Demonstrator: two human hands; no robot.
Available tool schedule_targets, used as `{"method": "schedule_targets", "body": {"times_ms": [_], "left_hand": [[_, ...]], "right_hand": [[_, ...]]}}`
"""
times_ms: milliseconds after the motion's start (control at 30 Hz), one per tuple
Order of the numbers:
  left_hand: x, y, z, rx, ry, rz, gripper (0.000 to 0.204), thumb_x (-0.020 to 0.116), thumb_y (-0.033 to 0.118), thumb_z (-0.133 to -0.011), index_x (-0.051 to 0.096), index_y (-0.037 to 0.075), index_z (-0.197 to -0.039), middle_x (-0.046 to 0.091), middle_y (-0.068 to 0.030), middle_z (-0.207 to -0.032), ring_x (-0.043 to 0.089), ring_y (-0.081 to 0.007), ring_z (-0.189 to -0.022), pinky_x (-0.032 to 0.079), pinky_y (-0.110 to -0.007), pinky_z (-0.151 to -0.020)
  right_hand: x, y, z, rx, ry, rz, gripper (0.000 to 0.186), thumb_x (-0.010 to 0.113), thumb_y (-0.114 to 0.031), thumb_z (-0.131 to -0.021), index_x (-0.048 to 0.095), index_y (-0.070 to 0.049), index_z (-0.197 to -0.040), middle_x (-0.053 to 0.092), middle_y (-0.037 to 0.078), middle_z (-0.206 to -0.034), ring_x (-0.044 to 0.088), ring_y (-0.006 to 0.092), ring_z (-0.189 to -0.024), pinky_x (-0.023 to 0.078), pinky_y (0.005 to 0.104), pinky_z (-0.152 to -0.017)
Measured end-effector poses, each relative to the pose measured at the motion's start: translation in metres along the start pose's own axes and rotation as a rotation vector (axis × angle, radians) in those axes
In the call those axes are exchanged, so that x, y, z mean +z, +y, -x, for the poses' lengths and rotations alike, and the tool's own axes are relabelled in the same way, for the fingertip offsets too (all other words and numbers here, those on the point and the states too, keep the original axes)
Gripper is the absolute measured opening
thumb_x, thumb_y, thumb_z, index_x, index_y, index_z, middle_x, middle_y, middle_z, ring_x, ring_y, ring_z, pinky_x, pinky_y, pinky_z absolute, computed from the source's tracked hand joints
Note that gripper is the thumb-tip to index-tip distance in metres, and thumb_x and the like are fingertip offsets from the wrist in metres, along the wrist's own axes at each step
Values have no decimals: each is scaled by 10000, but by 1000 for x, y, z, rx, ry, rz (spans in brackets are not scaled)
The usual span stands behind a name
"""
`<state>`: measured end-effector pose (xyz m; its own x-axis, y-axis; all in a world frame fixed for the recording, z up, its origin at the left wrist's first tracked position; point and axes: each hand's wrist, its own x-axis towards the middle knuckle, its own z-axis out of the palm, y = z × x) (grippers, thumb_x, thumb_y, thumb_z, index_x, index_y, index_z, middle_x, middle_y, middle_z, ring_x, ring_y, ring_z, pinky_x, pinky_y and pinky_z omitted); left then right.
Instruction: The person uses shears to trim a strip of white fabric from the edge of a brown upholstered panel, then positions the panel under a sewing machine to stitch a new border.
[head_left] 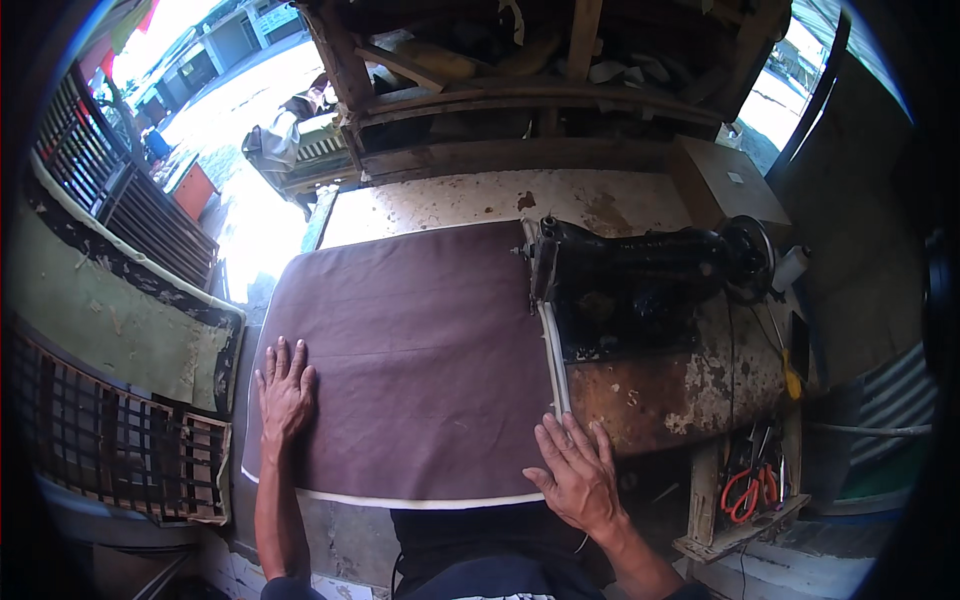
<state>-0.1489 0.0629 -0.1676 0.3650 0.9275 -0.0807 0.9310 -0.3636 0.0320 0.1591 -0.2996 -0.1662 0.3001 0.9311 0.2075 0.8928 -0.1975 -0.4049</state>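
Note:
A large dark brown sheet of material [420,350] with a white edge lies flat on a worn table [480,198]. My left hand [284,390] rests flat on its near left corner, fingers spread. My right hand [577,472] presses flat on its near right corner, by the white edging strip [553,360]. That strip runs up to the needle end of a black sewing machine [640,270] standing at the right of the table. Neither hand grips anything.
Red-handled scissors [748,492] and tools lie on a low shelf at the lower right. A yellow-handled tool [791,377] hangs near the table's right edge. A wooden frame [520,100] stands behind the table. Lattice panels [120,450] lean at the left.

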Motion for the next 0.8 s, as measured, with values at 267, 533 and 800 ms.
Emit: {"method": "schedule_targets", "body": {"times_ms": [267, 533, 800], "left_hand": [[4, 5, -29, 7, -3, -2, 594, 353, 502, -1126, 345, 272, -1673, 182, -82, -1778, 123, -330, -1643, 73, -598, -1303], [7, 3, -55, 18, 16, -27, 581, 352, 513, -1124, 357, 305, -1666, 197, -75, -1775, 136, -329, -1641, 108, -588, -1305], [9, 7, -71, 4, 30, -25, 579, 367, 509, -1119, 362, 312, -1663, 206, -54, -1774, 147, -302, -1641, 116, -568, -1311]], "right_hand": [[1, 4, -5, 2, 12, 41, 577, 622, -469, -1036, 639, -65, -1446, 598, 120, -1533, 496, 334, -1476, 301, 598, -1216], [6, 8, -9, -13, 25, 77, 589, 605, -517, -1031, 652, -98, -1442, 583, 71, -1556, 488, 300, -1481, 311, 602, -1197], [6, 12, -14, -18, 19, 91, 606, 602, -520, -1029, 635, -96, -1461, 571, 81, -1567, 492, 322, -1473, 314, 601, -1191]]}}
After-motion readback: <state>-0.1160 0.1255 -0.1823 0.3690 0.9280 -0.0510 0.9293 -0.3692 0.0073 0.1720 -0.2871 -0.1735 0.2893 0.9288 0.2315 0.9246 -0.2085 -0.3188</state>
